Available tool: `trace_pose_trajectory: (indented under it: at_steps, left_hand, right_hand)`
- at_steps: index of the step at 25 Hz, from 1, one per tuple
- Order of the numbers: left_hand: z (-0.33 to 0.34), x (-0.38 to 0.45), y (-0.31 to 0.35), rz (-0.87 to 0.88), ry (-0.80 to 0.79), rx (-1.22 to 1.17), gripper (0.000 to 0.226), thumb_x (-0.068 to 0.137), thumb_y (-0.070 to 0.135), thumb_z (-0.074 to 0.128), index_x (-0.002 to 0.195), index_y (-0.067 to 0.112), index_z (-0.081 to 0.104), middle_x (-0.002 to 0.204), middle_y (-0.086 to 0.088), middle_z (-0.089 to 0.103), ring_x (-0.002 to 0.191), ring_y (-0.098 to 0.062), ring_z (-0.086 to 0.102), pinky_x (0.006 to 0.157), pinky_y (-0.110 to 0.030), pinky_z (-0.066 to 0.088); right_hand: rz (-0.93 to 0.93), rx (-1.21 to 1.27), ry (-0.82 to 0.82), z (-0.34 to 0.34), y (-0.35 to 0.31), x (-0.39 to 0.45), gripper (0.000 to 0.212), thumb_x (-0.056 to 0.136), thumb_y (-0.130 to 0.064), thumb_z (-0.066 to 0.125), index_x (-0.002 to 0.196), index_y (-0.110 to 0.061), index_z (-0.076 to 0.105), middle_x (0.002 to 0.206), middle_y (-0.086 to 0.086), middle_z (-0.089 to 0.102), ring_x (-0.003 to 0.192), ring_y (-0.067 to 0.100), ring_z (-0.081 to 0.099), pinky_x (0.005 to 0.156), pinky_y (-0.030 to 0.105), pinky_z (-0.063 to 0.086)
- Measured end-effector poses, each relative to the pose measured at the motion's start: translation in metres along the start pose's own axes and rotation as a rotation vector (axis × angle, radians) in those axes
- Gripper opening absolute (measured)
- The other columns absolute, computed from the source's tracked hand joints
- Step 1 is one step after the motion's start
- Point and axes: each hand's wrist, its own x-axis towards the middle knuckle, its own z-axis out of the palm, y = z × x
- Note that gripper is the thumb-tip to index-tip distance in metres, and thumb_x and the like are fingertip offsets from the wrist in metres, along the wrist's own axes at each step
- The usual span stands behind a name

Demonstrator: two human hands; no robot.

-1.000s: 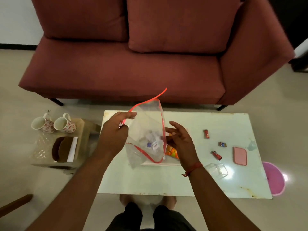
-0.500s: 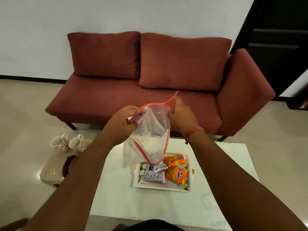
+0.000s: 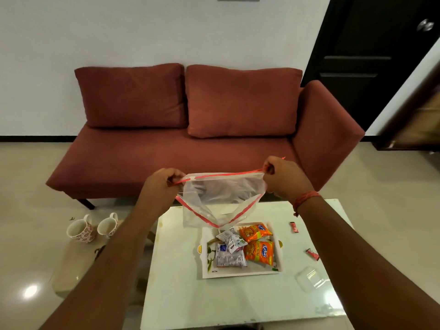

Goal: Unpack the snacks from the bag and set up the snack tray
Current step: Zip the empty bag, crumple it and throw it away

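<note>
A clear plastic zip bag (image 3: 221,198) with a red seal strip hangs in the air above the table, stretched wide and looking empty. My left hand (image 3: 162,184) pinches its left top corner. My right hand (image 3: 283,177) pinches the right top corner. Below it a white tray (image 3: 240,271) lies on the white table (image 3: 214,301). The tray holds two orange snack packets (image 3: 259,252) and several white and silver sachets (image 3: 229,257).
Two small red candy wrappers (image 3: 312,254) and a clear plastic container (image 3: 309,278) lie on the table's right side. Two floral mugs (image 3: 81,231) stand on a low stand to the left. A red sofa (image 3: 190,129) sits behind the table.
Both hands raised the bag and pulled its top corners apart, stretching the seal strip straight. The view tilted up, and the tray with snacks came into sight below the bag.
</note>
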Motion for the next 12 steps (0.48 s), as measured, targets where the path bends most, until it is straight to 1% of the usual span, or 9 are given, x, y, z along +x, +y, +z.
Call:
trace_pose_trajectory:
  at_steps: [2,3,5,7,8,9,10,12]
  left_hand:
    - [-0.009,0.000,-0.011,-0.013,-0.025,0.041,0.023,0.081,-0.002,0.068,0.096,0.015,0.073,0.096,-0.003,0.065,0.077,-0.010,0.060,0.063,-0.011,0.042]
    - [-0.013,0.002,-0.015,-0.018,-0.027,0.064,0.024,0.082,-0.004,0.066,0.095,0.014,0.074,0.096,-0.003,0.064,0.077,-0.009,0.059,0.064,-0.012,0.043]
    - [-0.019,0.008,-0.019,-0.025,-0.036,0.097,0.022,0.085,-0.003,0.064,0.093,0.015,0.074,0.097,-0.003,0.063,0.078,-0.013,0.060,0.068,-0.021,0.049]
    - [-0.021,0.014,-0.017,-0.051,-0.073,0.072,0.020,0.089,0.001,0.061,0.091,0.018,0.072,0.094,-0.002,0.065,0.074,-0.014,0.061,0.062,-0.024,0.052]
    - [-0.022,0.016,-0.014,-0.094,-0.107,0.006,0.022,0.091,0.001,0.058,0.089,0.019,0.071,0.091,-0.002,0.067,0.071,-0.015,0.062,0.057,-0.024,0.053]
    - [-0.023,0.018,-0.012,-0.158,-0.149,-0.108,0.026,0.092,0.000,0.053,0.088,0.019,0.071,0.088,-0.004,0.069,0.068,-0.017,0.064,0.053,-0.023,0.054]
    - [-0.024,0.019,-0.009,-0.224,-0.194,-0.256,0.029,0.093,-0.002,0.050,0.088,0.017,0.071,0.086,-0.007,0.071,0.066,-0.019,0.065,0.052,-0.024,0.055]
    - [-0.025,0.018,-0.002,-0.313,-0.278,-0.538,0.030,0.093,-0.004,0.046,0.092,0.012,0.072,0.090,-0.014,0.073,0.071,-0.024,0.069,0.055,-0.028,0.058]
  right_hand:
    - [0.015,-0.024,0.050,-0.001,0.000,-0.008,0.021,0.081,-0.010,0.056,0.098,-0.020,0.059,0.084,0.005,0.068,0.077,0.028,0.065,0.072,0.039,0.056]
    - [0.020,-0.039,0.085,-0.003,0.002,-0.011,0.028,0.080,-0.010,0.057,0.105,-0.022,0.058,0.084,0.004,0.068,0.077,0.027,0.064,0.072,0.037,0.055]
    - [0.024,-0.062,0.144,-0.006,0.003,-0.018,0.047,0.079,-0.010,0.058,0.123,-0.026,0.055,0.086,0.001,0.065,0.078,0.023,0.062,0.073,0.034,0.054]
    - [0.037,-0.020,0.186,-0.012,0.003,-0.022,0.061,0.078,-0.005,0.057,0.134,-0.027,0.050,0.084,-0.002,0.062,0.075,0.020,0.062,0.071,0.032,0.052]
    - [0.060,0.042,0.207,-0.015,0.002,-0.024,0.064,0.078,-0.002,0.056,0.136,-0.028,0.050,0.084,-0.001,0.062,0.073,0.020,0.063,0.068,0.031,0.054]
    - [0.099,0.154,0.217,-0.019,0.001,-0.025,0.066,0.079,0.001,0.053,0.137,-0.029,0.049,0.086,0.001,0.063,0.070,0.022,0.066,0.065,0.032,0.058]
    - [0.147,0.317,0.205,-0.022,0.000,-0.027,0.065,0.081,0.004,0.050,0.138,-0.029,0.048,0.092,0.005,0.065,0.069,0.025,0.069,0.061,0.033,0.061]
    - [0.225,0.683,0.129,-0.031,-0.003,-0.028,0.061,0.089,0.005,0.044,0.141,-0.027,0.043,0.104,0.016,0.067,0.070,0.033,0.072,0.058,0.035,0.062]
